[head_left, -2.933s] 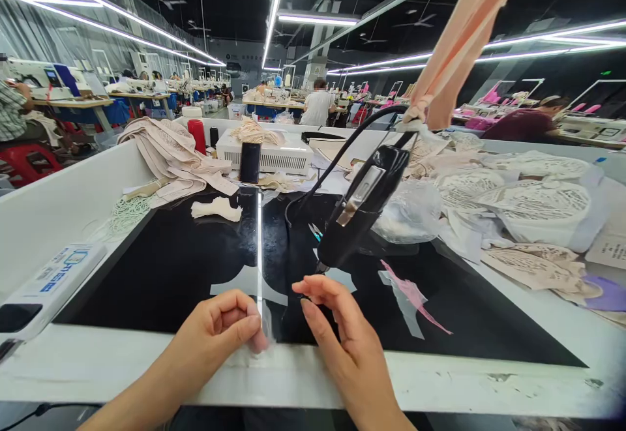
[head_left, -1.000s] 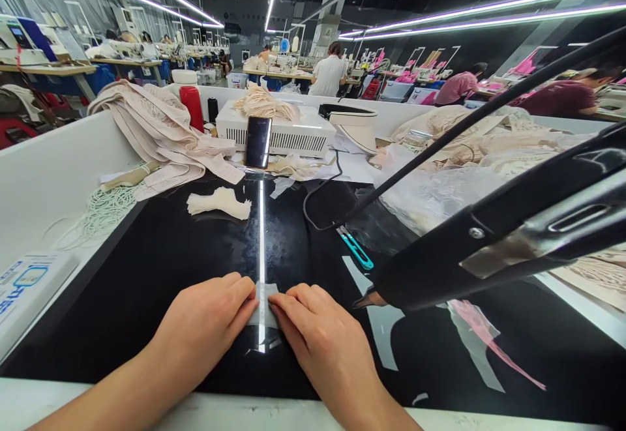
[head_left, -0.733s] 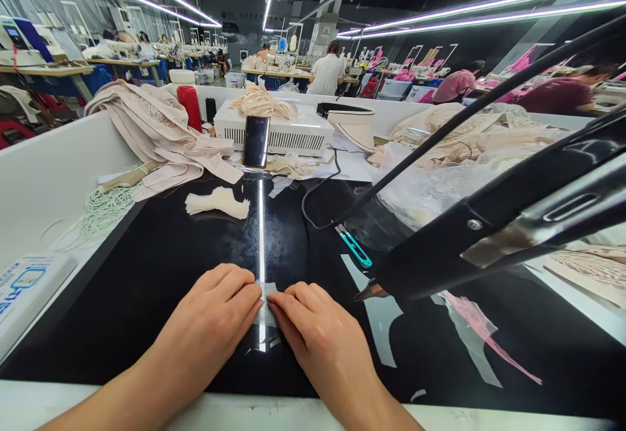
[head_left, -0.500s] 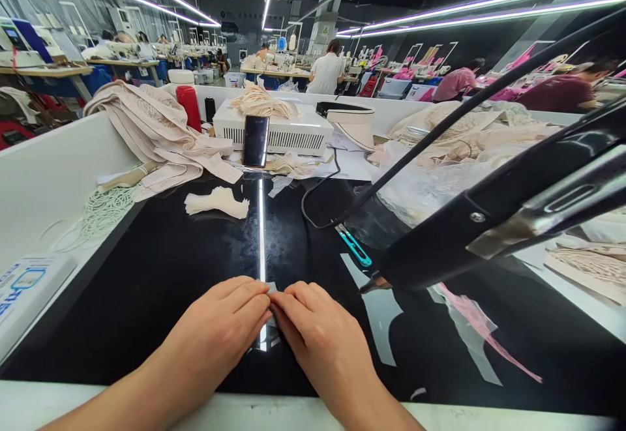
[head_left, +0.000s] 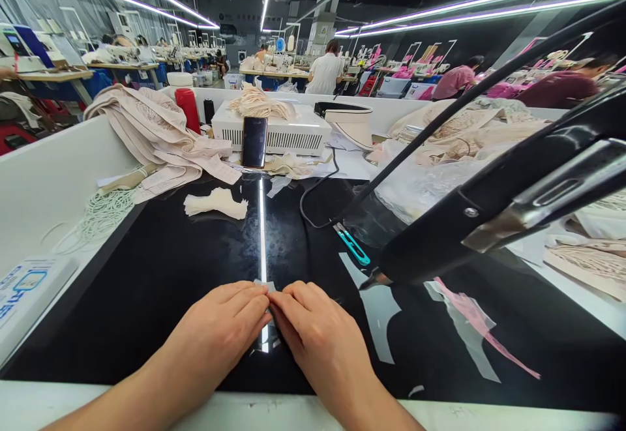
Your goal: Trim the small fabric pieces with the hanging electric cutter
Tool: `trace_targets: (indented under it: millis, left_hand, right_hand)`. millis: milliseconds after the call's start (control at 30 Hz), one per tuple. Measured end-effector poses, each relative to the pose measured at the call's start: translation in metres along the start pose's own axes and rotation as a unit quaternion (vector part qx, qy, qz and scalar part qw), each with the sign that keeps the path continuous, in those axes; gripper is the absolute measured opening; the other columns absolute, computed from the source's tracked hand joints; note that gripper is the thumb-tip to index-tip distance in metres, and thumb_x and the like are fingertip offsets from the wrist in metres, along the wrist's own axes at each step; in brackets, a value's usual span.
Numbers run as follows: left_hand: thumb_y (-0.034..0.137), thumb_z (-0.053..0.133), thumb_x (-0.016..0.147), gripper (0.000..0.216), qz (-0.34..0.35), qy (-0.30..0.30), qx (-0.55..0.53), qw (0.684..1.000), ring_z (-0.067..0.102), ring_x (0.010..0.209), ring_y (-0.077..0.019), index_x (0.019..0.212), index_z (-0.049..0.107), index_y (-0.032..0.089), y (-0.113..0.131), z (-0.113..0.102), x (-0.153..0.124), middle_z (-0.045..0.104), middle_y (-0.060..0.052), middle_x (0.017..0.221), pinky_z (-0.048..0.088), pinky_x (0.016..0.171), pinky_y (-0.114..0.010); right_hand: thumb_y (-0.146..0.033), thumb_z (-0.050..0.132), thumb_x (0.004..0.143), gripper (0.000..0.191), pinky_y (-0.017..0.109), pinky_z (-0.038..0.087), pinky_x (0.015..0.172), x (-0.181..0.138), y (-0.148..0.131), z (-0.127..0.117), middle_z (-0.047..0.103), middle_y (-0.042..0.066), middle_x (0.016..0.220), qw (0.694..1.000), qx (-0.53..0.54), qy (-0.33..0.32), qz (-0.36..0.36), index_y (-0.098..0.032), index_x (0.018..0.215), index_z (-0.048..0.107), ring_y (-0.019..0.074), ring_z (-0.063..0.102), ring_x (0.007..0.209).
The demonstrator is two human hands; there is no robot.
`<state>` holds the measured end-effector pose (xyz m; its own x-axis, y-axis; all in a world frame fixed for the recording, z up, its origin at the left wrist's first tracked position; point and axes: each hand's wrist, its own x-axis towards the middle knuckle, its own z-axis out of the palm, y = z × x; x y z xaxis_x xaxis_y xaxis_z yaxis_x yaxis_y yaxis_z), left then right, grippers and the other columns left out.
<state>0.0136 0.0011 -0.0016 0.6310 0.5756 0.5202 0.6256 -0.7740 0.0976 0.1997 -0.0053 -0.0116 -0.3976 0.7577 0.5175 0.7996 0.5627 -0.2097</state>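
Note:
At the near middle of the black work surface (head_left: 147,287), my left hand (head_left: 222,326) and my right hand (head_left: 317,330) meet fingertip to fingertip. Both are closed in a pinch on a small pale, see-through piece of sheet (head_left: 267,284); only its edge shows beyond the fingers, and the rest is hidden. Right of my right hand lies a cut sheet of translucent material (head_left: 380,317). Over it points the dark tip of a thick black pen-shaped tool (head_left: 430,242) with a metal clip, reaching in from the right.
Turquoise thread snips (head_left: 353,245) lie beyond my right hand. A pink strip (head_left: 469,313) rests on translucent scraps at right. Cream pads (head_left: 216,203), a propped phone (head_left: 255,142), a white vented box (head_left: 298,131), beige fabric (head_left: 161,131) and a plastic bag (head_left: 411,177) stand farther back.
A little more of the pale sheet's edge shows above my fingertips. Both hands stay almost in the same place, and the view has shifted slightly.

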Motion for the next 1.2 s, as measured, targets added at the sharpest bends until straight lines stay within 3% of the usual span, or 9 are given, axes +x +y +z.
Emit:
trace_targets:
  millis: [300, 400, 533, 600, 700, 833, 900, 1100, 1200]
  left_hand:
    - [0.023, 0.029, 0.107, 0.037, 0.025, 0.014, 0.051, 0.998, 0.073, 0.094, -0.0182, 0.110, 0.065, 0.015, -0.006, 0.004, -0.009, 0.076, -0.005, 0.105, 0.061, 0.085, -0.031]
    - [0.029, 0.030, 0.107, 0.037, 0.014, 0.022, 0.026, 0.999, 0.072, 0.099, -0.0168, 0.115, 0.065, 0.020, -0.012, 0.011, -0.017, 0.075, -0.003, 0.109, 0.060, 0.089, -0.028]
    - [0.041, 0.039, 0.105, 0.035, -0.011, 0.006, -0.016, 1.000, 0.071, 0.107, -0.0165, 0.129, 0.060, 0.027, -0.018, 0.021, -0.027, 0.071, 0.001, 0.123, 0.059, 0.095, -0.027]
    - [0.040, 0.045, 0.103, 0.034, -0.025, -0.010, -0.026, 0.999, 0.069, 0.111, -0.0167, 0.132, 0.059, 0.029, -0.020, 0.024, -0.031, 0.070, 0.003, 0.126, 0.057, 0.098, -0.028]
    - [0.041, 0.051, 0.100, 0.035, -0.022, -0.022, -0.028, 0.999, 0.069, 0.113, -0.0187, 0.133, 0.058, 0.031, -0.022, 0.027, -0.035, 0.069, 0.003, 0.128, 0.057, 0.100, -0.030]
    - [0.041, 0.055, 0.098, 0.035, 0.022, -0.029, -0.011, 0.999, 0.070, 0.111, -0.0169, 0.131, 0.059, 0.033, -0.020, 0.030, -0.036, 0.070, 0.005, 0.126, 0.056, 0.099, -0.026]
    - [0.041, 0.057, 0.097, 0.033, 0.042, -0.016, -0.007, 0.999, 0.071, 0.108, -0.0152, 0.129, 0.061, 0.032, -0.018, 0.030, -0.033, 0.072, 0.006, 0.123, 0.056, 0.098, -0.023]
    - [0.033, 0.050, 0.101, 0.027, 0.086, 0.023, 0.009, 0.996, 0.073, 0.102, -0.0149, 0.122, 0.065, 0.027, -0.012, 0.025, -0.024, 0.075, 0.003, 0.116, 0.058, 0.094, -0.021]
    - [0.031, 0.048, 0.101, 0.027, 0.103, 0.033, 0.019, 0.994, 0.073, 0.102, -0.0139, 0.120, 0.066, 0.025, -0.013, 0.024, -0.023, 0.075, 0.004, 0.116, 0.057, 0.093, -0.019]
  right_hand:
    - [-0.016, 0.045, 0.101, 0.022, 0.029, 0.048, 0.064, 0.002, -0.006, -0.011, 0.069, 0.003, 0.084, 0.998, 0.049, 0.032, -0.029, -0.019, 0.103, 0.067, 0.0167, 0.061, 0.073]
    - [-0.012, 0.050, 0.098, 0.023, 0.029, 0.051, 0.075, -0.001, -0.007, -0.035, 0.073, 0.004, 0.093, 0.985, 0.056, 0.129, -0.096, -0.018, 0.113, 0.066, 0.0144, 0.065, 0.083]
    - [-0.010, 0.060, 0.091, 0.019, 0.031, 0.050, 0.087, -0.008, 0.000, -0.071, 0.071, 0.000, 0.088, 0.951, -0.044, 0.267, -0.148, -0.021, 0.103, 0.070, 0.0148, 0.063, 0.084]
    - [-0.010, 0.066, 0.085, 0.024, 0.034, 0.050, 0.087, -0.008, 0.008, -0.083, 0.068, 0.001, 0.088, 0.926, -0.077, 0.353, -0.108, -0.023, 0.105, 0.067, 0.0169, 0.061, 0.083]
    - [-0.015, 0.075, 0.079, 0.054, 0.041, 0.050, 0.091, -0.002, 0.023, -0.087, 0.062, 0.005, 0.105, 0.904, -0.009, 0.427, 0.017, -0.026, 0.128, 0.055, 0.0214, 0.060, 0.098]
    - [-0.039, 0.077, 0.079, 0.086, 0.052, 0.039, 0.109, 0.014, 0.036, -0.086, 0.045, 0.011, 0.139, 0.901, 0.200, 0.359, 0.139, -0.031, 0.148, 0.027, 0.0274, 0.045, 0.132]
    - [-0.050, 0.077, 0.077, 0.091, 0.052, 0.040, 0.109, 0.023, 0.037, -0.086, 0.045, 0.012, 0.143, 0.888, 0.308, 0.301, 0.160, -0.031, 0.148, 0.024, 0.0283, 0.046, 0.133]
    - [-0.043, 0.073, 0.084, 0.037, 0.036, 0.055, 0.083, 0.045, 0.031, -0.084, 0.066, 0.002, 0.101, 0.842, 0.465, 0.231, 0.145, -0.026, 0.111, 0.054, 0.0173, 0.065, 0.086]
    - [-0.042, 0.074, 0.082, 0.035, 0.032, 0.056, 0.075, 0.053, 0.027, -0.078, 0.065, 0.001, 0.098, 0.826, 0.508, 0.206, 0.130, -0.026, 0.106, 0.055, 0.0151, 0.063, 0.079]
